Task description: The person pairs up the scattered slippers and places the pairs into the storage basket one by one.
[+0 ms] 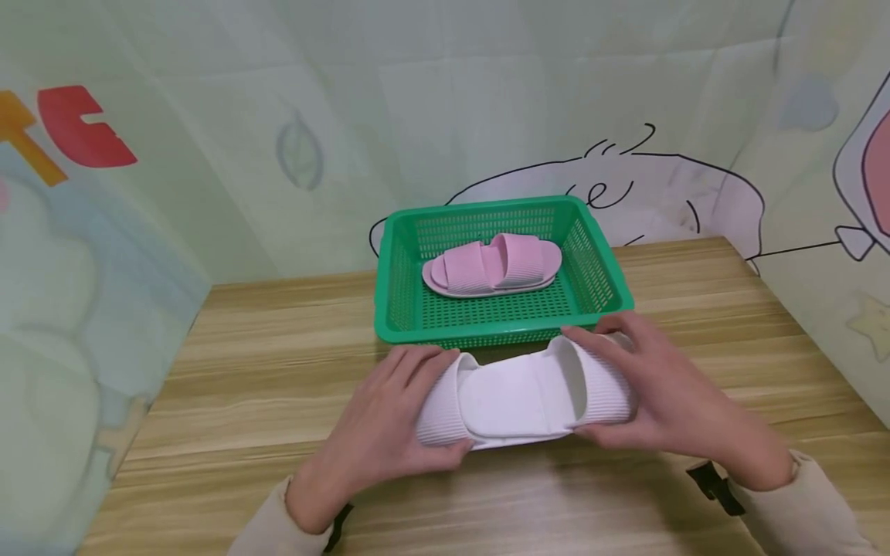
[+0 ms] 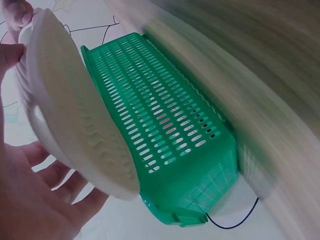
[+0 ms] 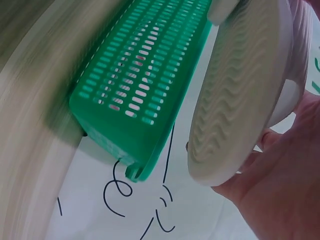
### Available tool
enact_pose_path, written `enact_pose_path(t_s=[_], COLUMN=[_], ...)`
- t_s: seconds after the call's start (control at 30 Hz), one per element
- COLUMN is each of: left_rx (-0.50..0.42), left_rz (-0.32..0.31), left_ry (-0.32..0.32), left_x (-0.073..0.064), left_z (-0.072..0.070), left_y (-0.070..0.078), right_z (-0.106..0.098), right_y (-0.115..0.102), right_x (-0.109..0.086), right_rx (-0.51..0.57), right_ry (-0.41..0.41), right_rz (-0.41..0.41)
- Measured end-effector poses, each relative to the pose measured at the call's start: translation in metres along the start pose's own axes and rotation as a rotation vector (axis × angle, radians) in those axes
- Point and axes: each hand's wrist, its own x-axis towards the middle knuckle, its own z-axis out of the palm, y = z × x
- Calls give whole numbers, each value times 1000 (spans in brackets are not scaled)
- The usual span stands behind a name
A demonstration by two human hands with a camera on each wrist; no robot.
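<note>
A pair of white slippers [image 1: 511, 398], fitted together with a ribbed strap at each end, is held above the table just in front of a green basket [image 1: 480, 333]. My left hand [image 1: 385, 417] grips the left end, its thumb low at the near edge and its fingers over the strap. At the right end my right hand [image 1: 657, 390] holds on in the same way. Both wrist views show the wavy tread of a white sole [image 2: 85, 120], tilted beside the basket's slotted wall. Inside the basket lies a pair of pink slippers [image 1: 464, 269].
The basket stands on a wood-grain table [image 1: 278, 371], near the back edge. Behind it hangs a pale printed cloth [image 1: 334, 139] with cartoon outlines, which also runs along the sides.
</note>
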Motion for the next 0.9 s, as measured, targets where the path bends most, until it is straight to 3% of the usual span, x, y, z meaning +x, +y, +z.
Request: enact_pose_path(t_s=[0.9], left_rx=[-41], left_rz=[92], left_ry=[124], left_x=[5], left_z=[7], left_y=[6], right_z=[14], right_y=[-22], right_x=[12], right_rx=[21], right_ry=[-22], right_rz=[-9])
